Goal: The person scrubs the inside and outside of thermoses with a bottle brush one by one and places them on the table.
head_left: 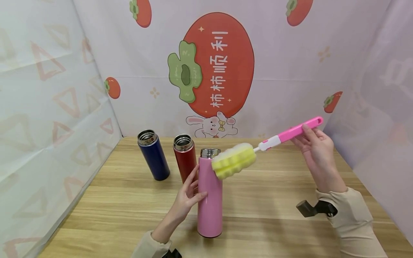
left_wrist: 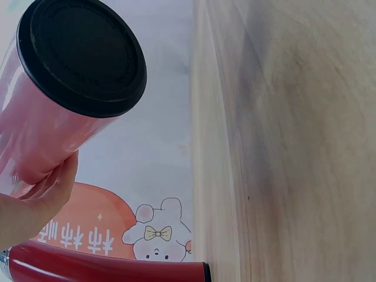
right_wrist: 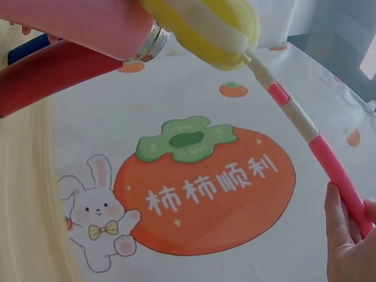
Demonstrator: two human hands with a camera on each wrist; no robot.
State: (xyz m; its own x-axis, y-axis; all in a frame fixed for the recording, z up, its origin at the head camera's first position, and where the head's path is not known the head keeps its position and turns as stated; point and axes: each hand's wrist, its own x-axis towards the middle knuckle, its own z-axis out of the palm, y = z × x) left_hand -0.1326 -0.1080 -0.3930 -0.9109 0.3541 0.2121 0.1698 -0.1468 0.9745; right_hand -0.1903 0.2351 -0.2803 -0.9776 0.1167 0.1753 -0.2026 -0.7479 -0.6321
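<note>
A tall pink bottle (head_left: 209, 200) stands upright at the table's near middle, its steel mouth uncovered. My left hand (head_left: 193, 190) grips its left side, thumb on the front. The left wrist view shows the pink bottle's (left_wrist: 47, 129) black base and a finger of my left hand (left_wrist: 41, 197) against it. My right hand (head_left: 308, 134) holds the pink handle of a bottle brush (head_left: 290, 133). Its yellow sponge head (head_left: 233, 161) hangs right beside the bottle's mouth, outside it. In the right wrist view the sponge head (right_wrist: 205, 29) touches the bottle's rim (right_wrist: 154, 36), and my right hand (right_wrist: 346, 241) pinches the handle end.
A dark blue bottle (head_left: 153, 154) and a red bottle (head_left: 185, 156) stand without lids behind the left hand, the red one close to its fingers. The wooden table (head_left: 274, 200) is enclosed by printed cloth walls (head_left: 48, 107) on three sides.
</note>
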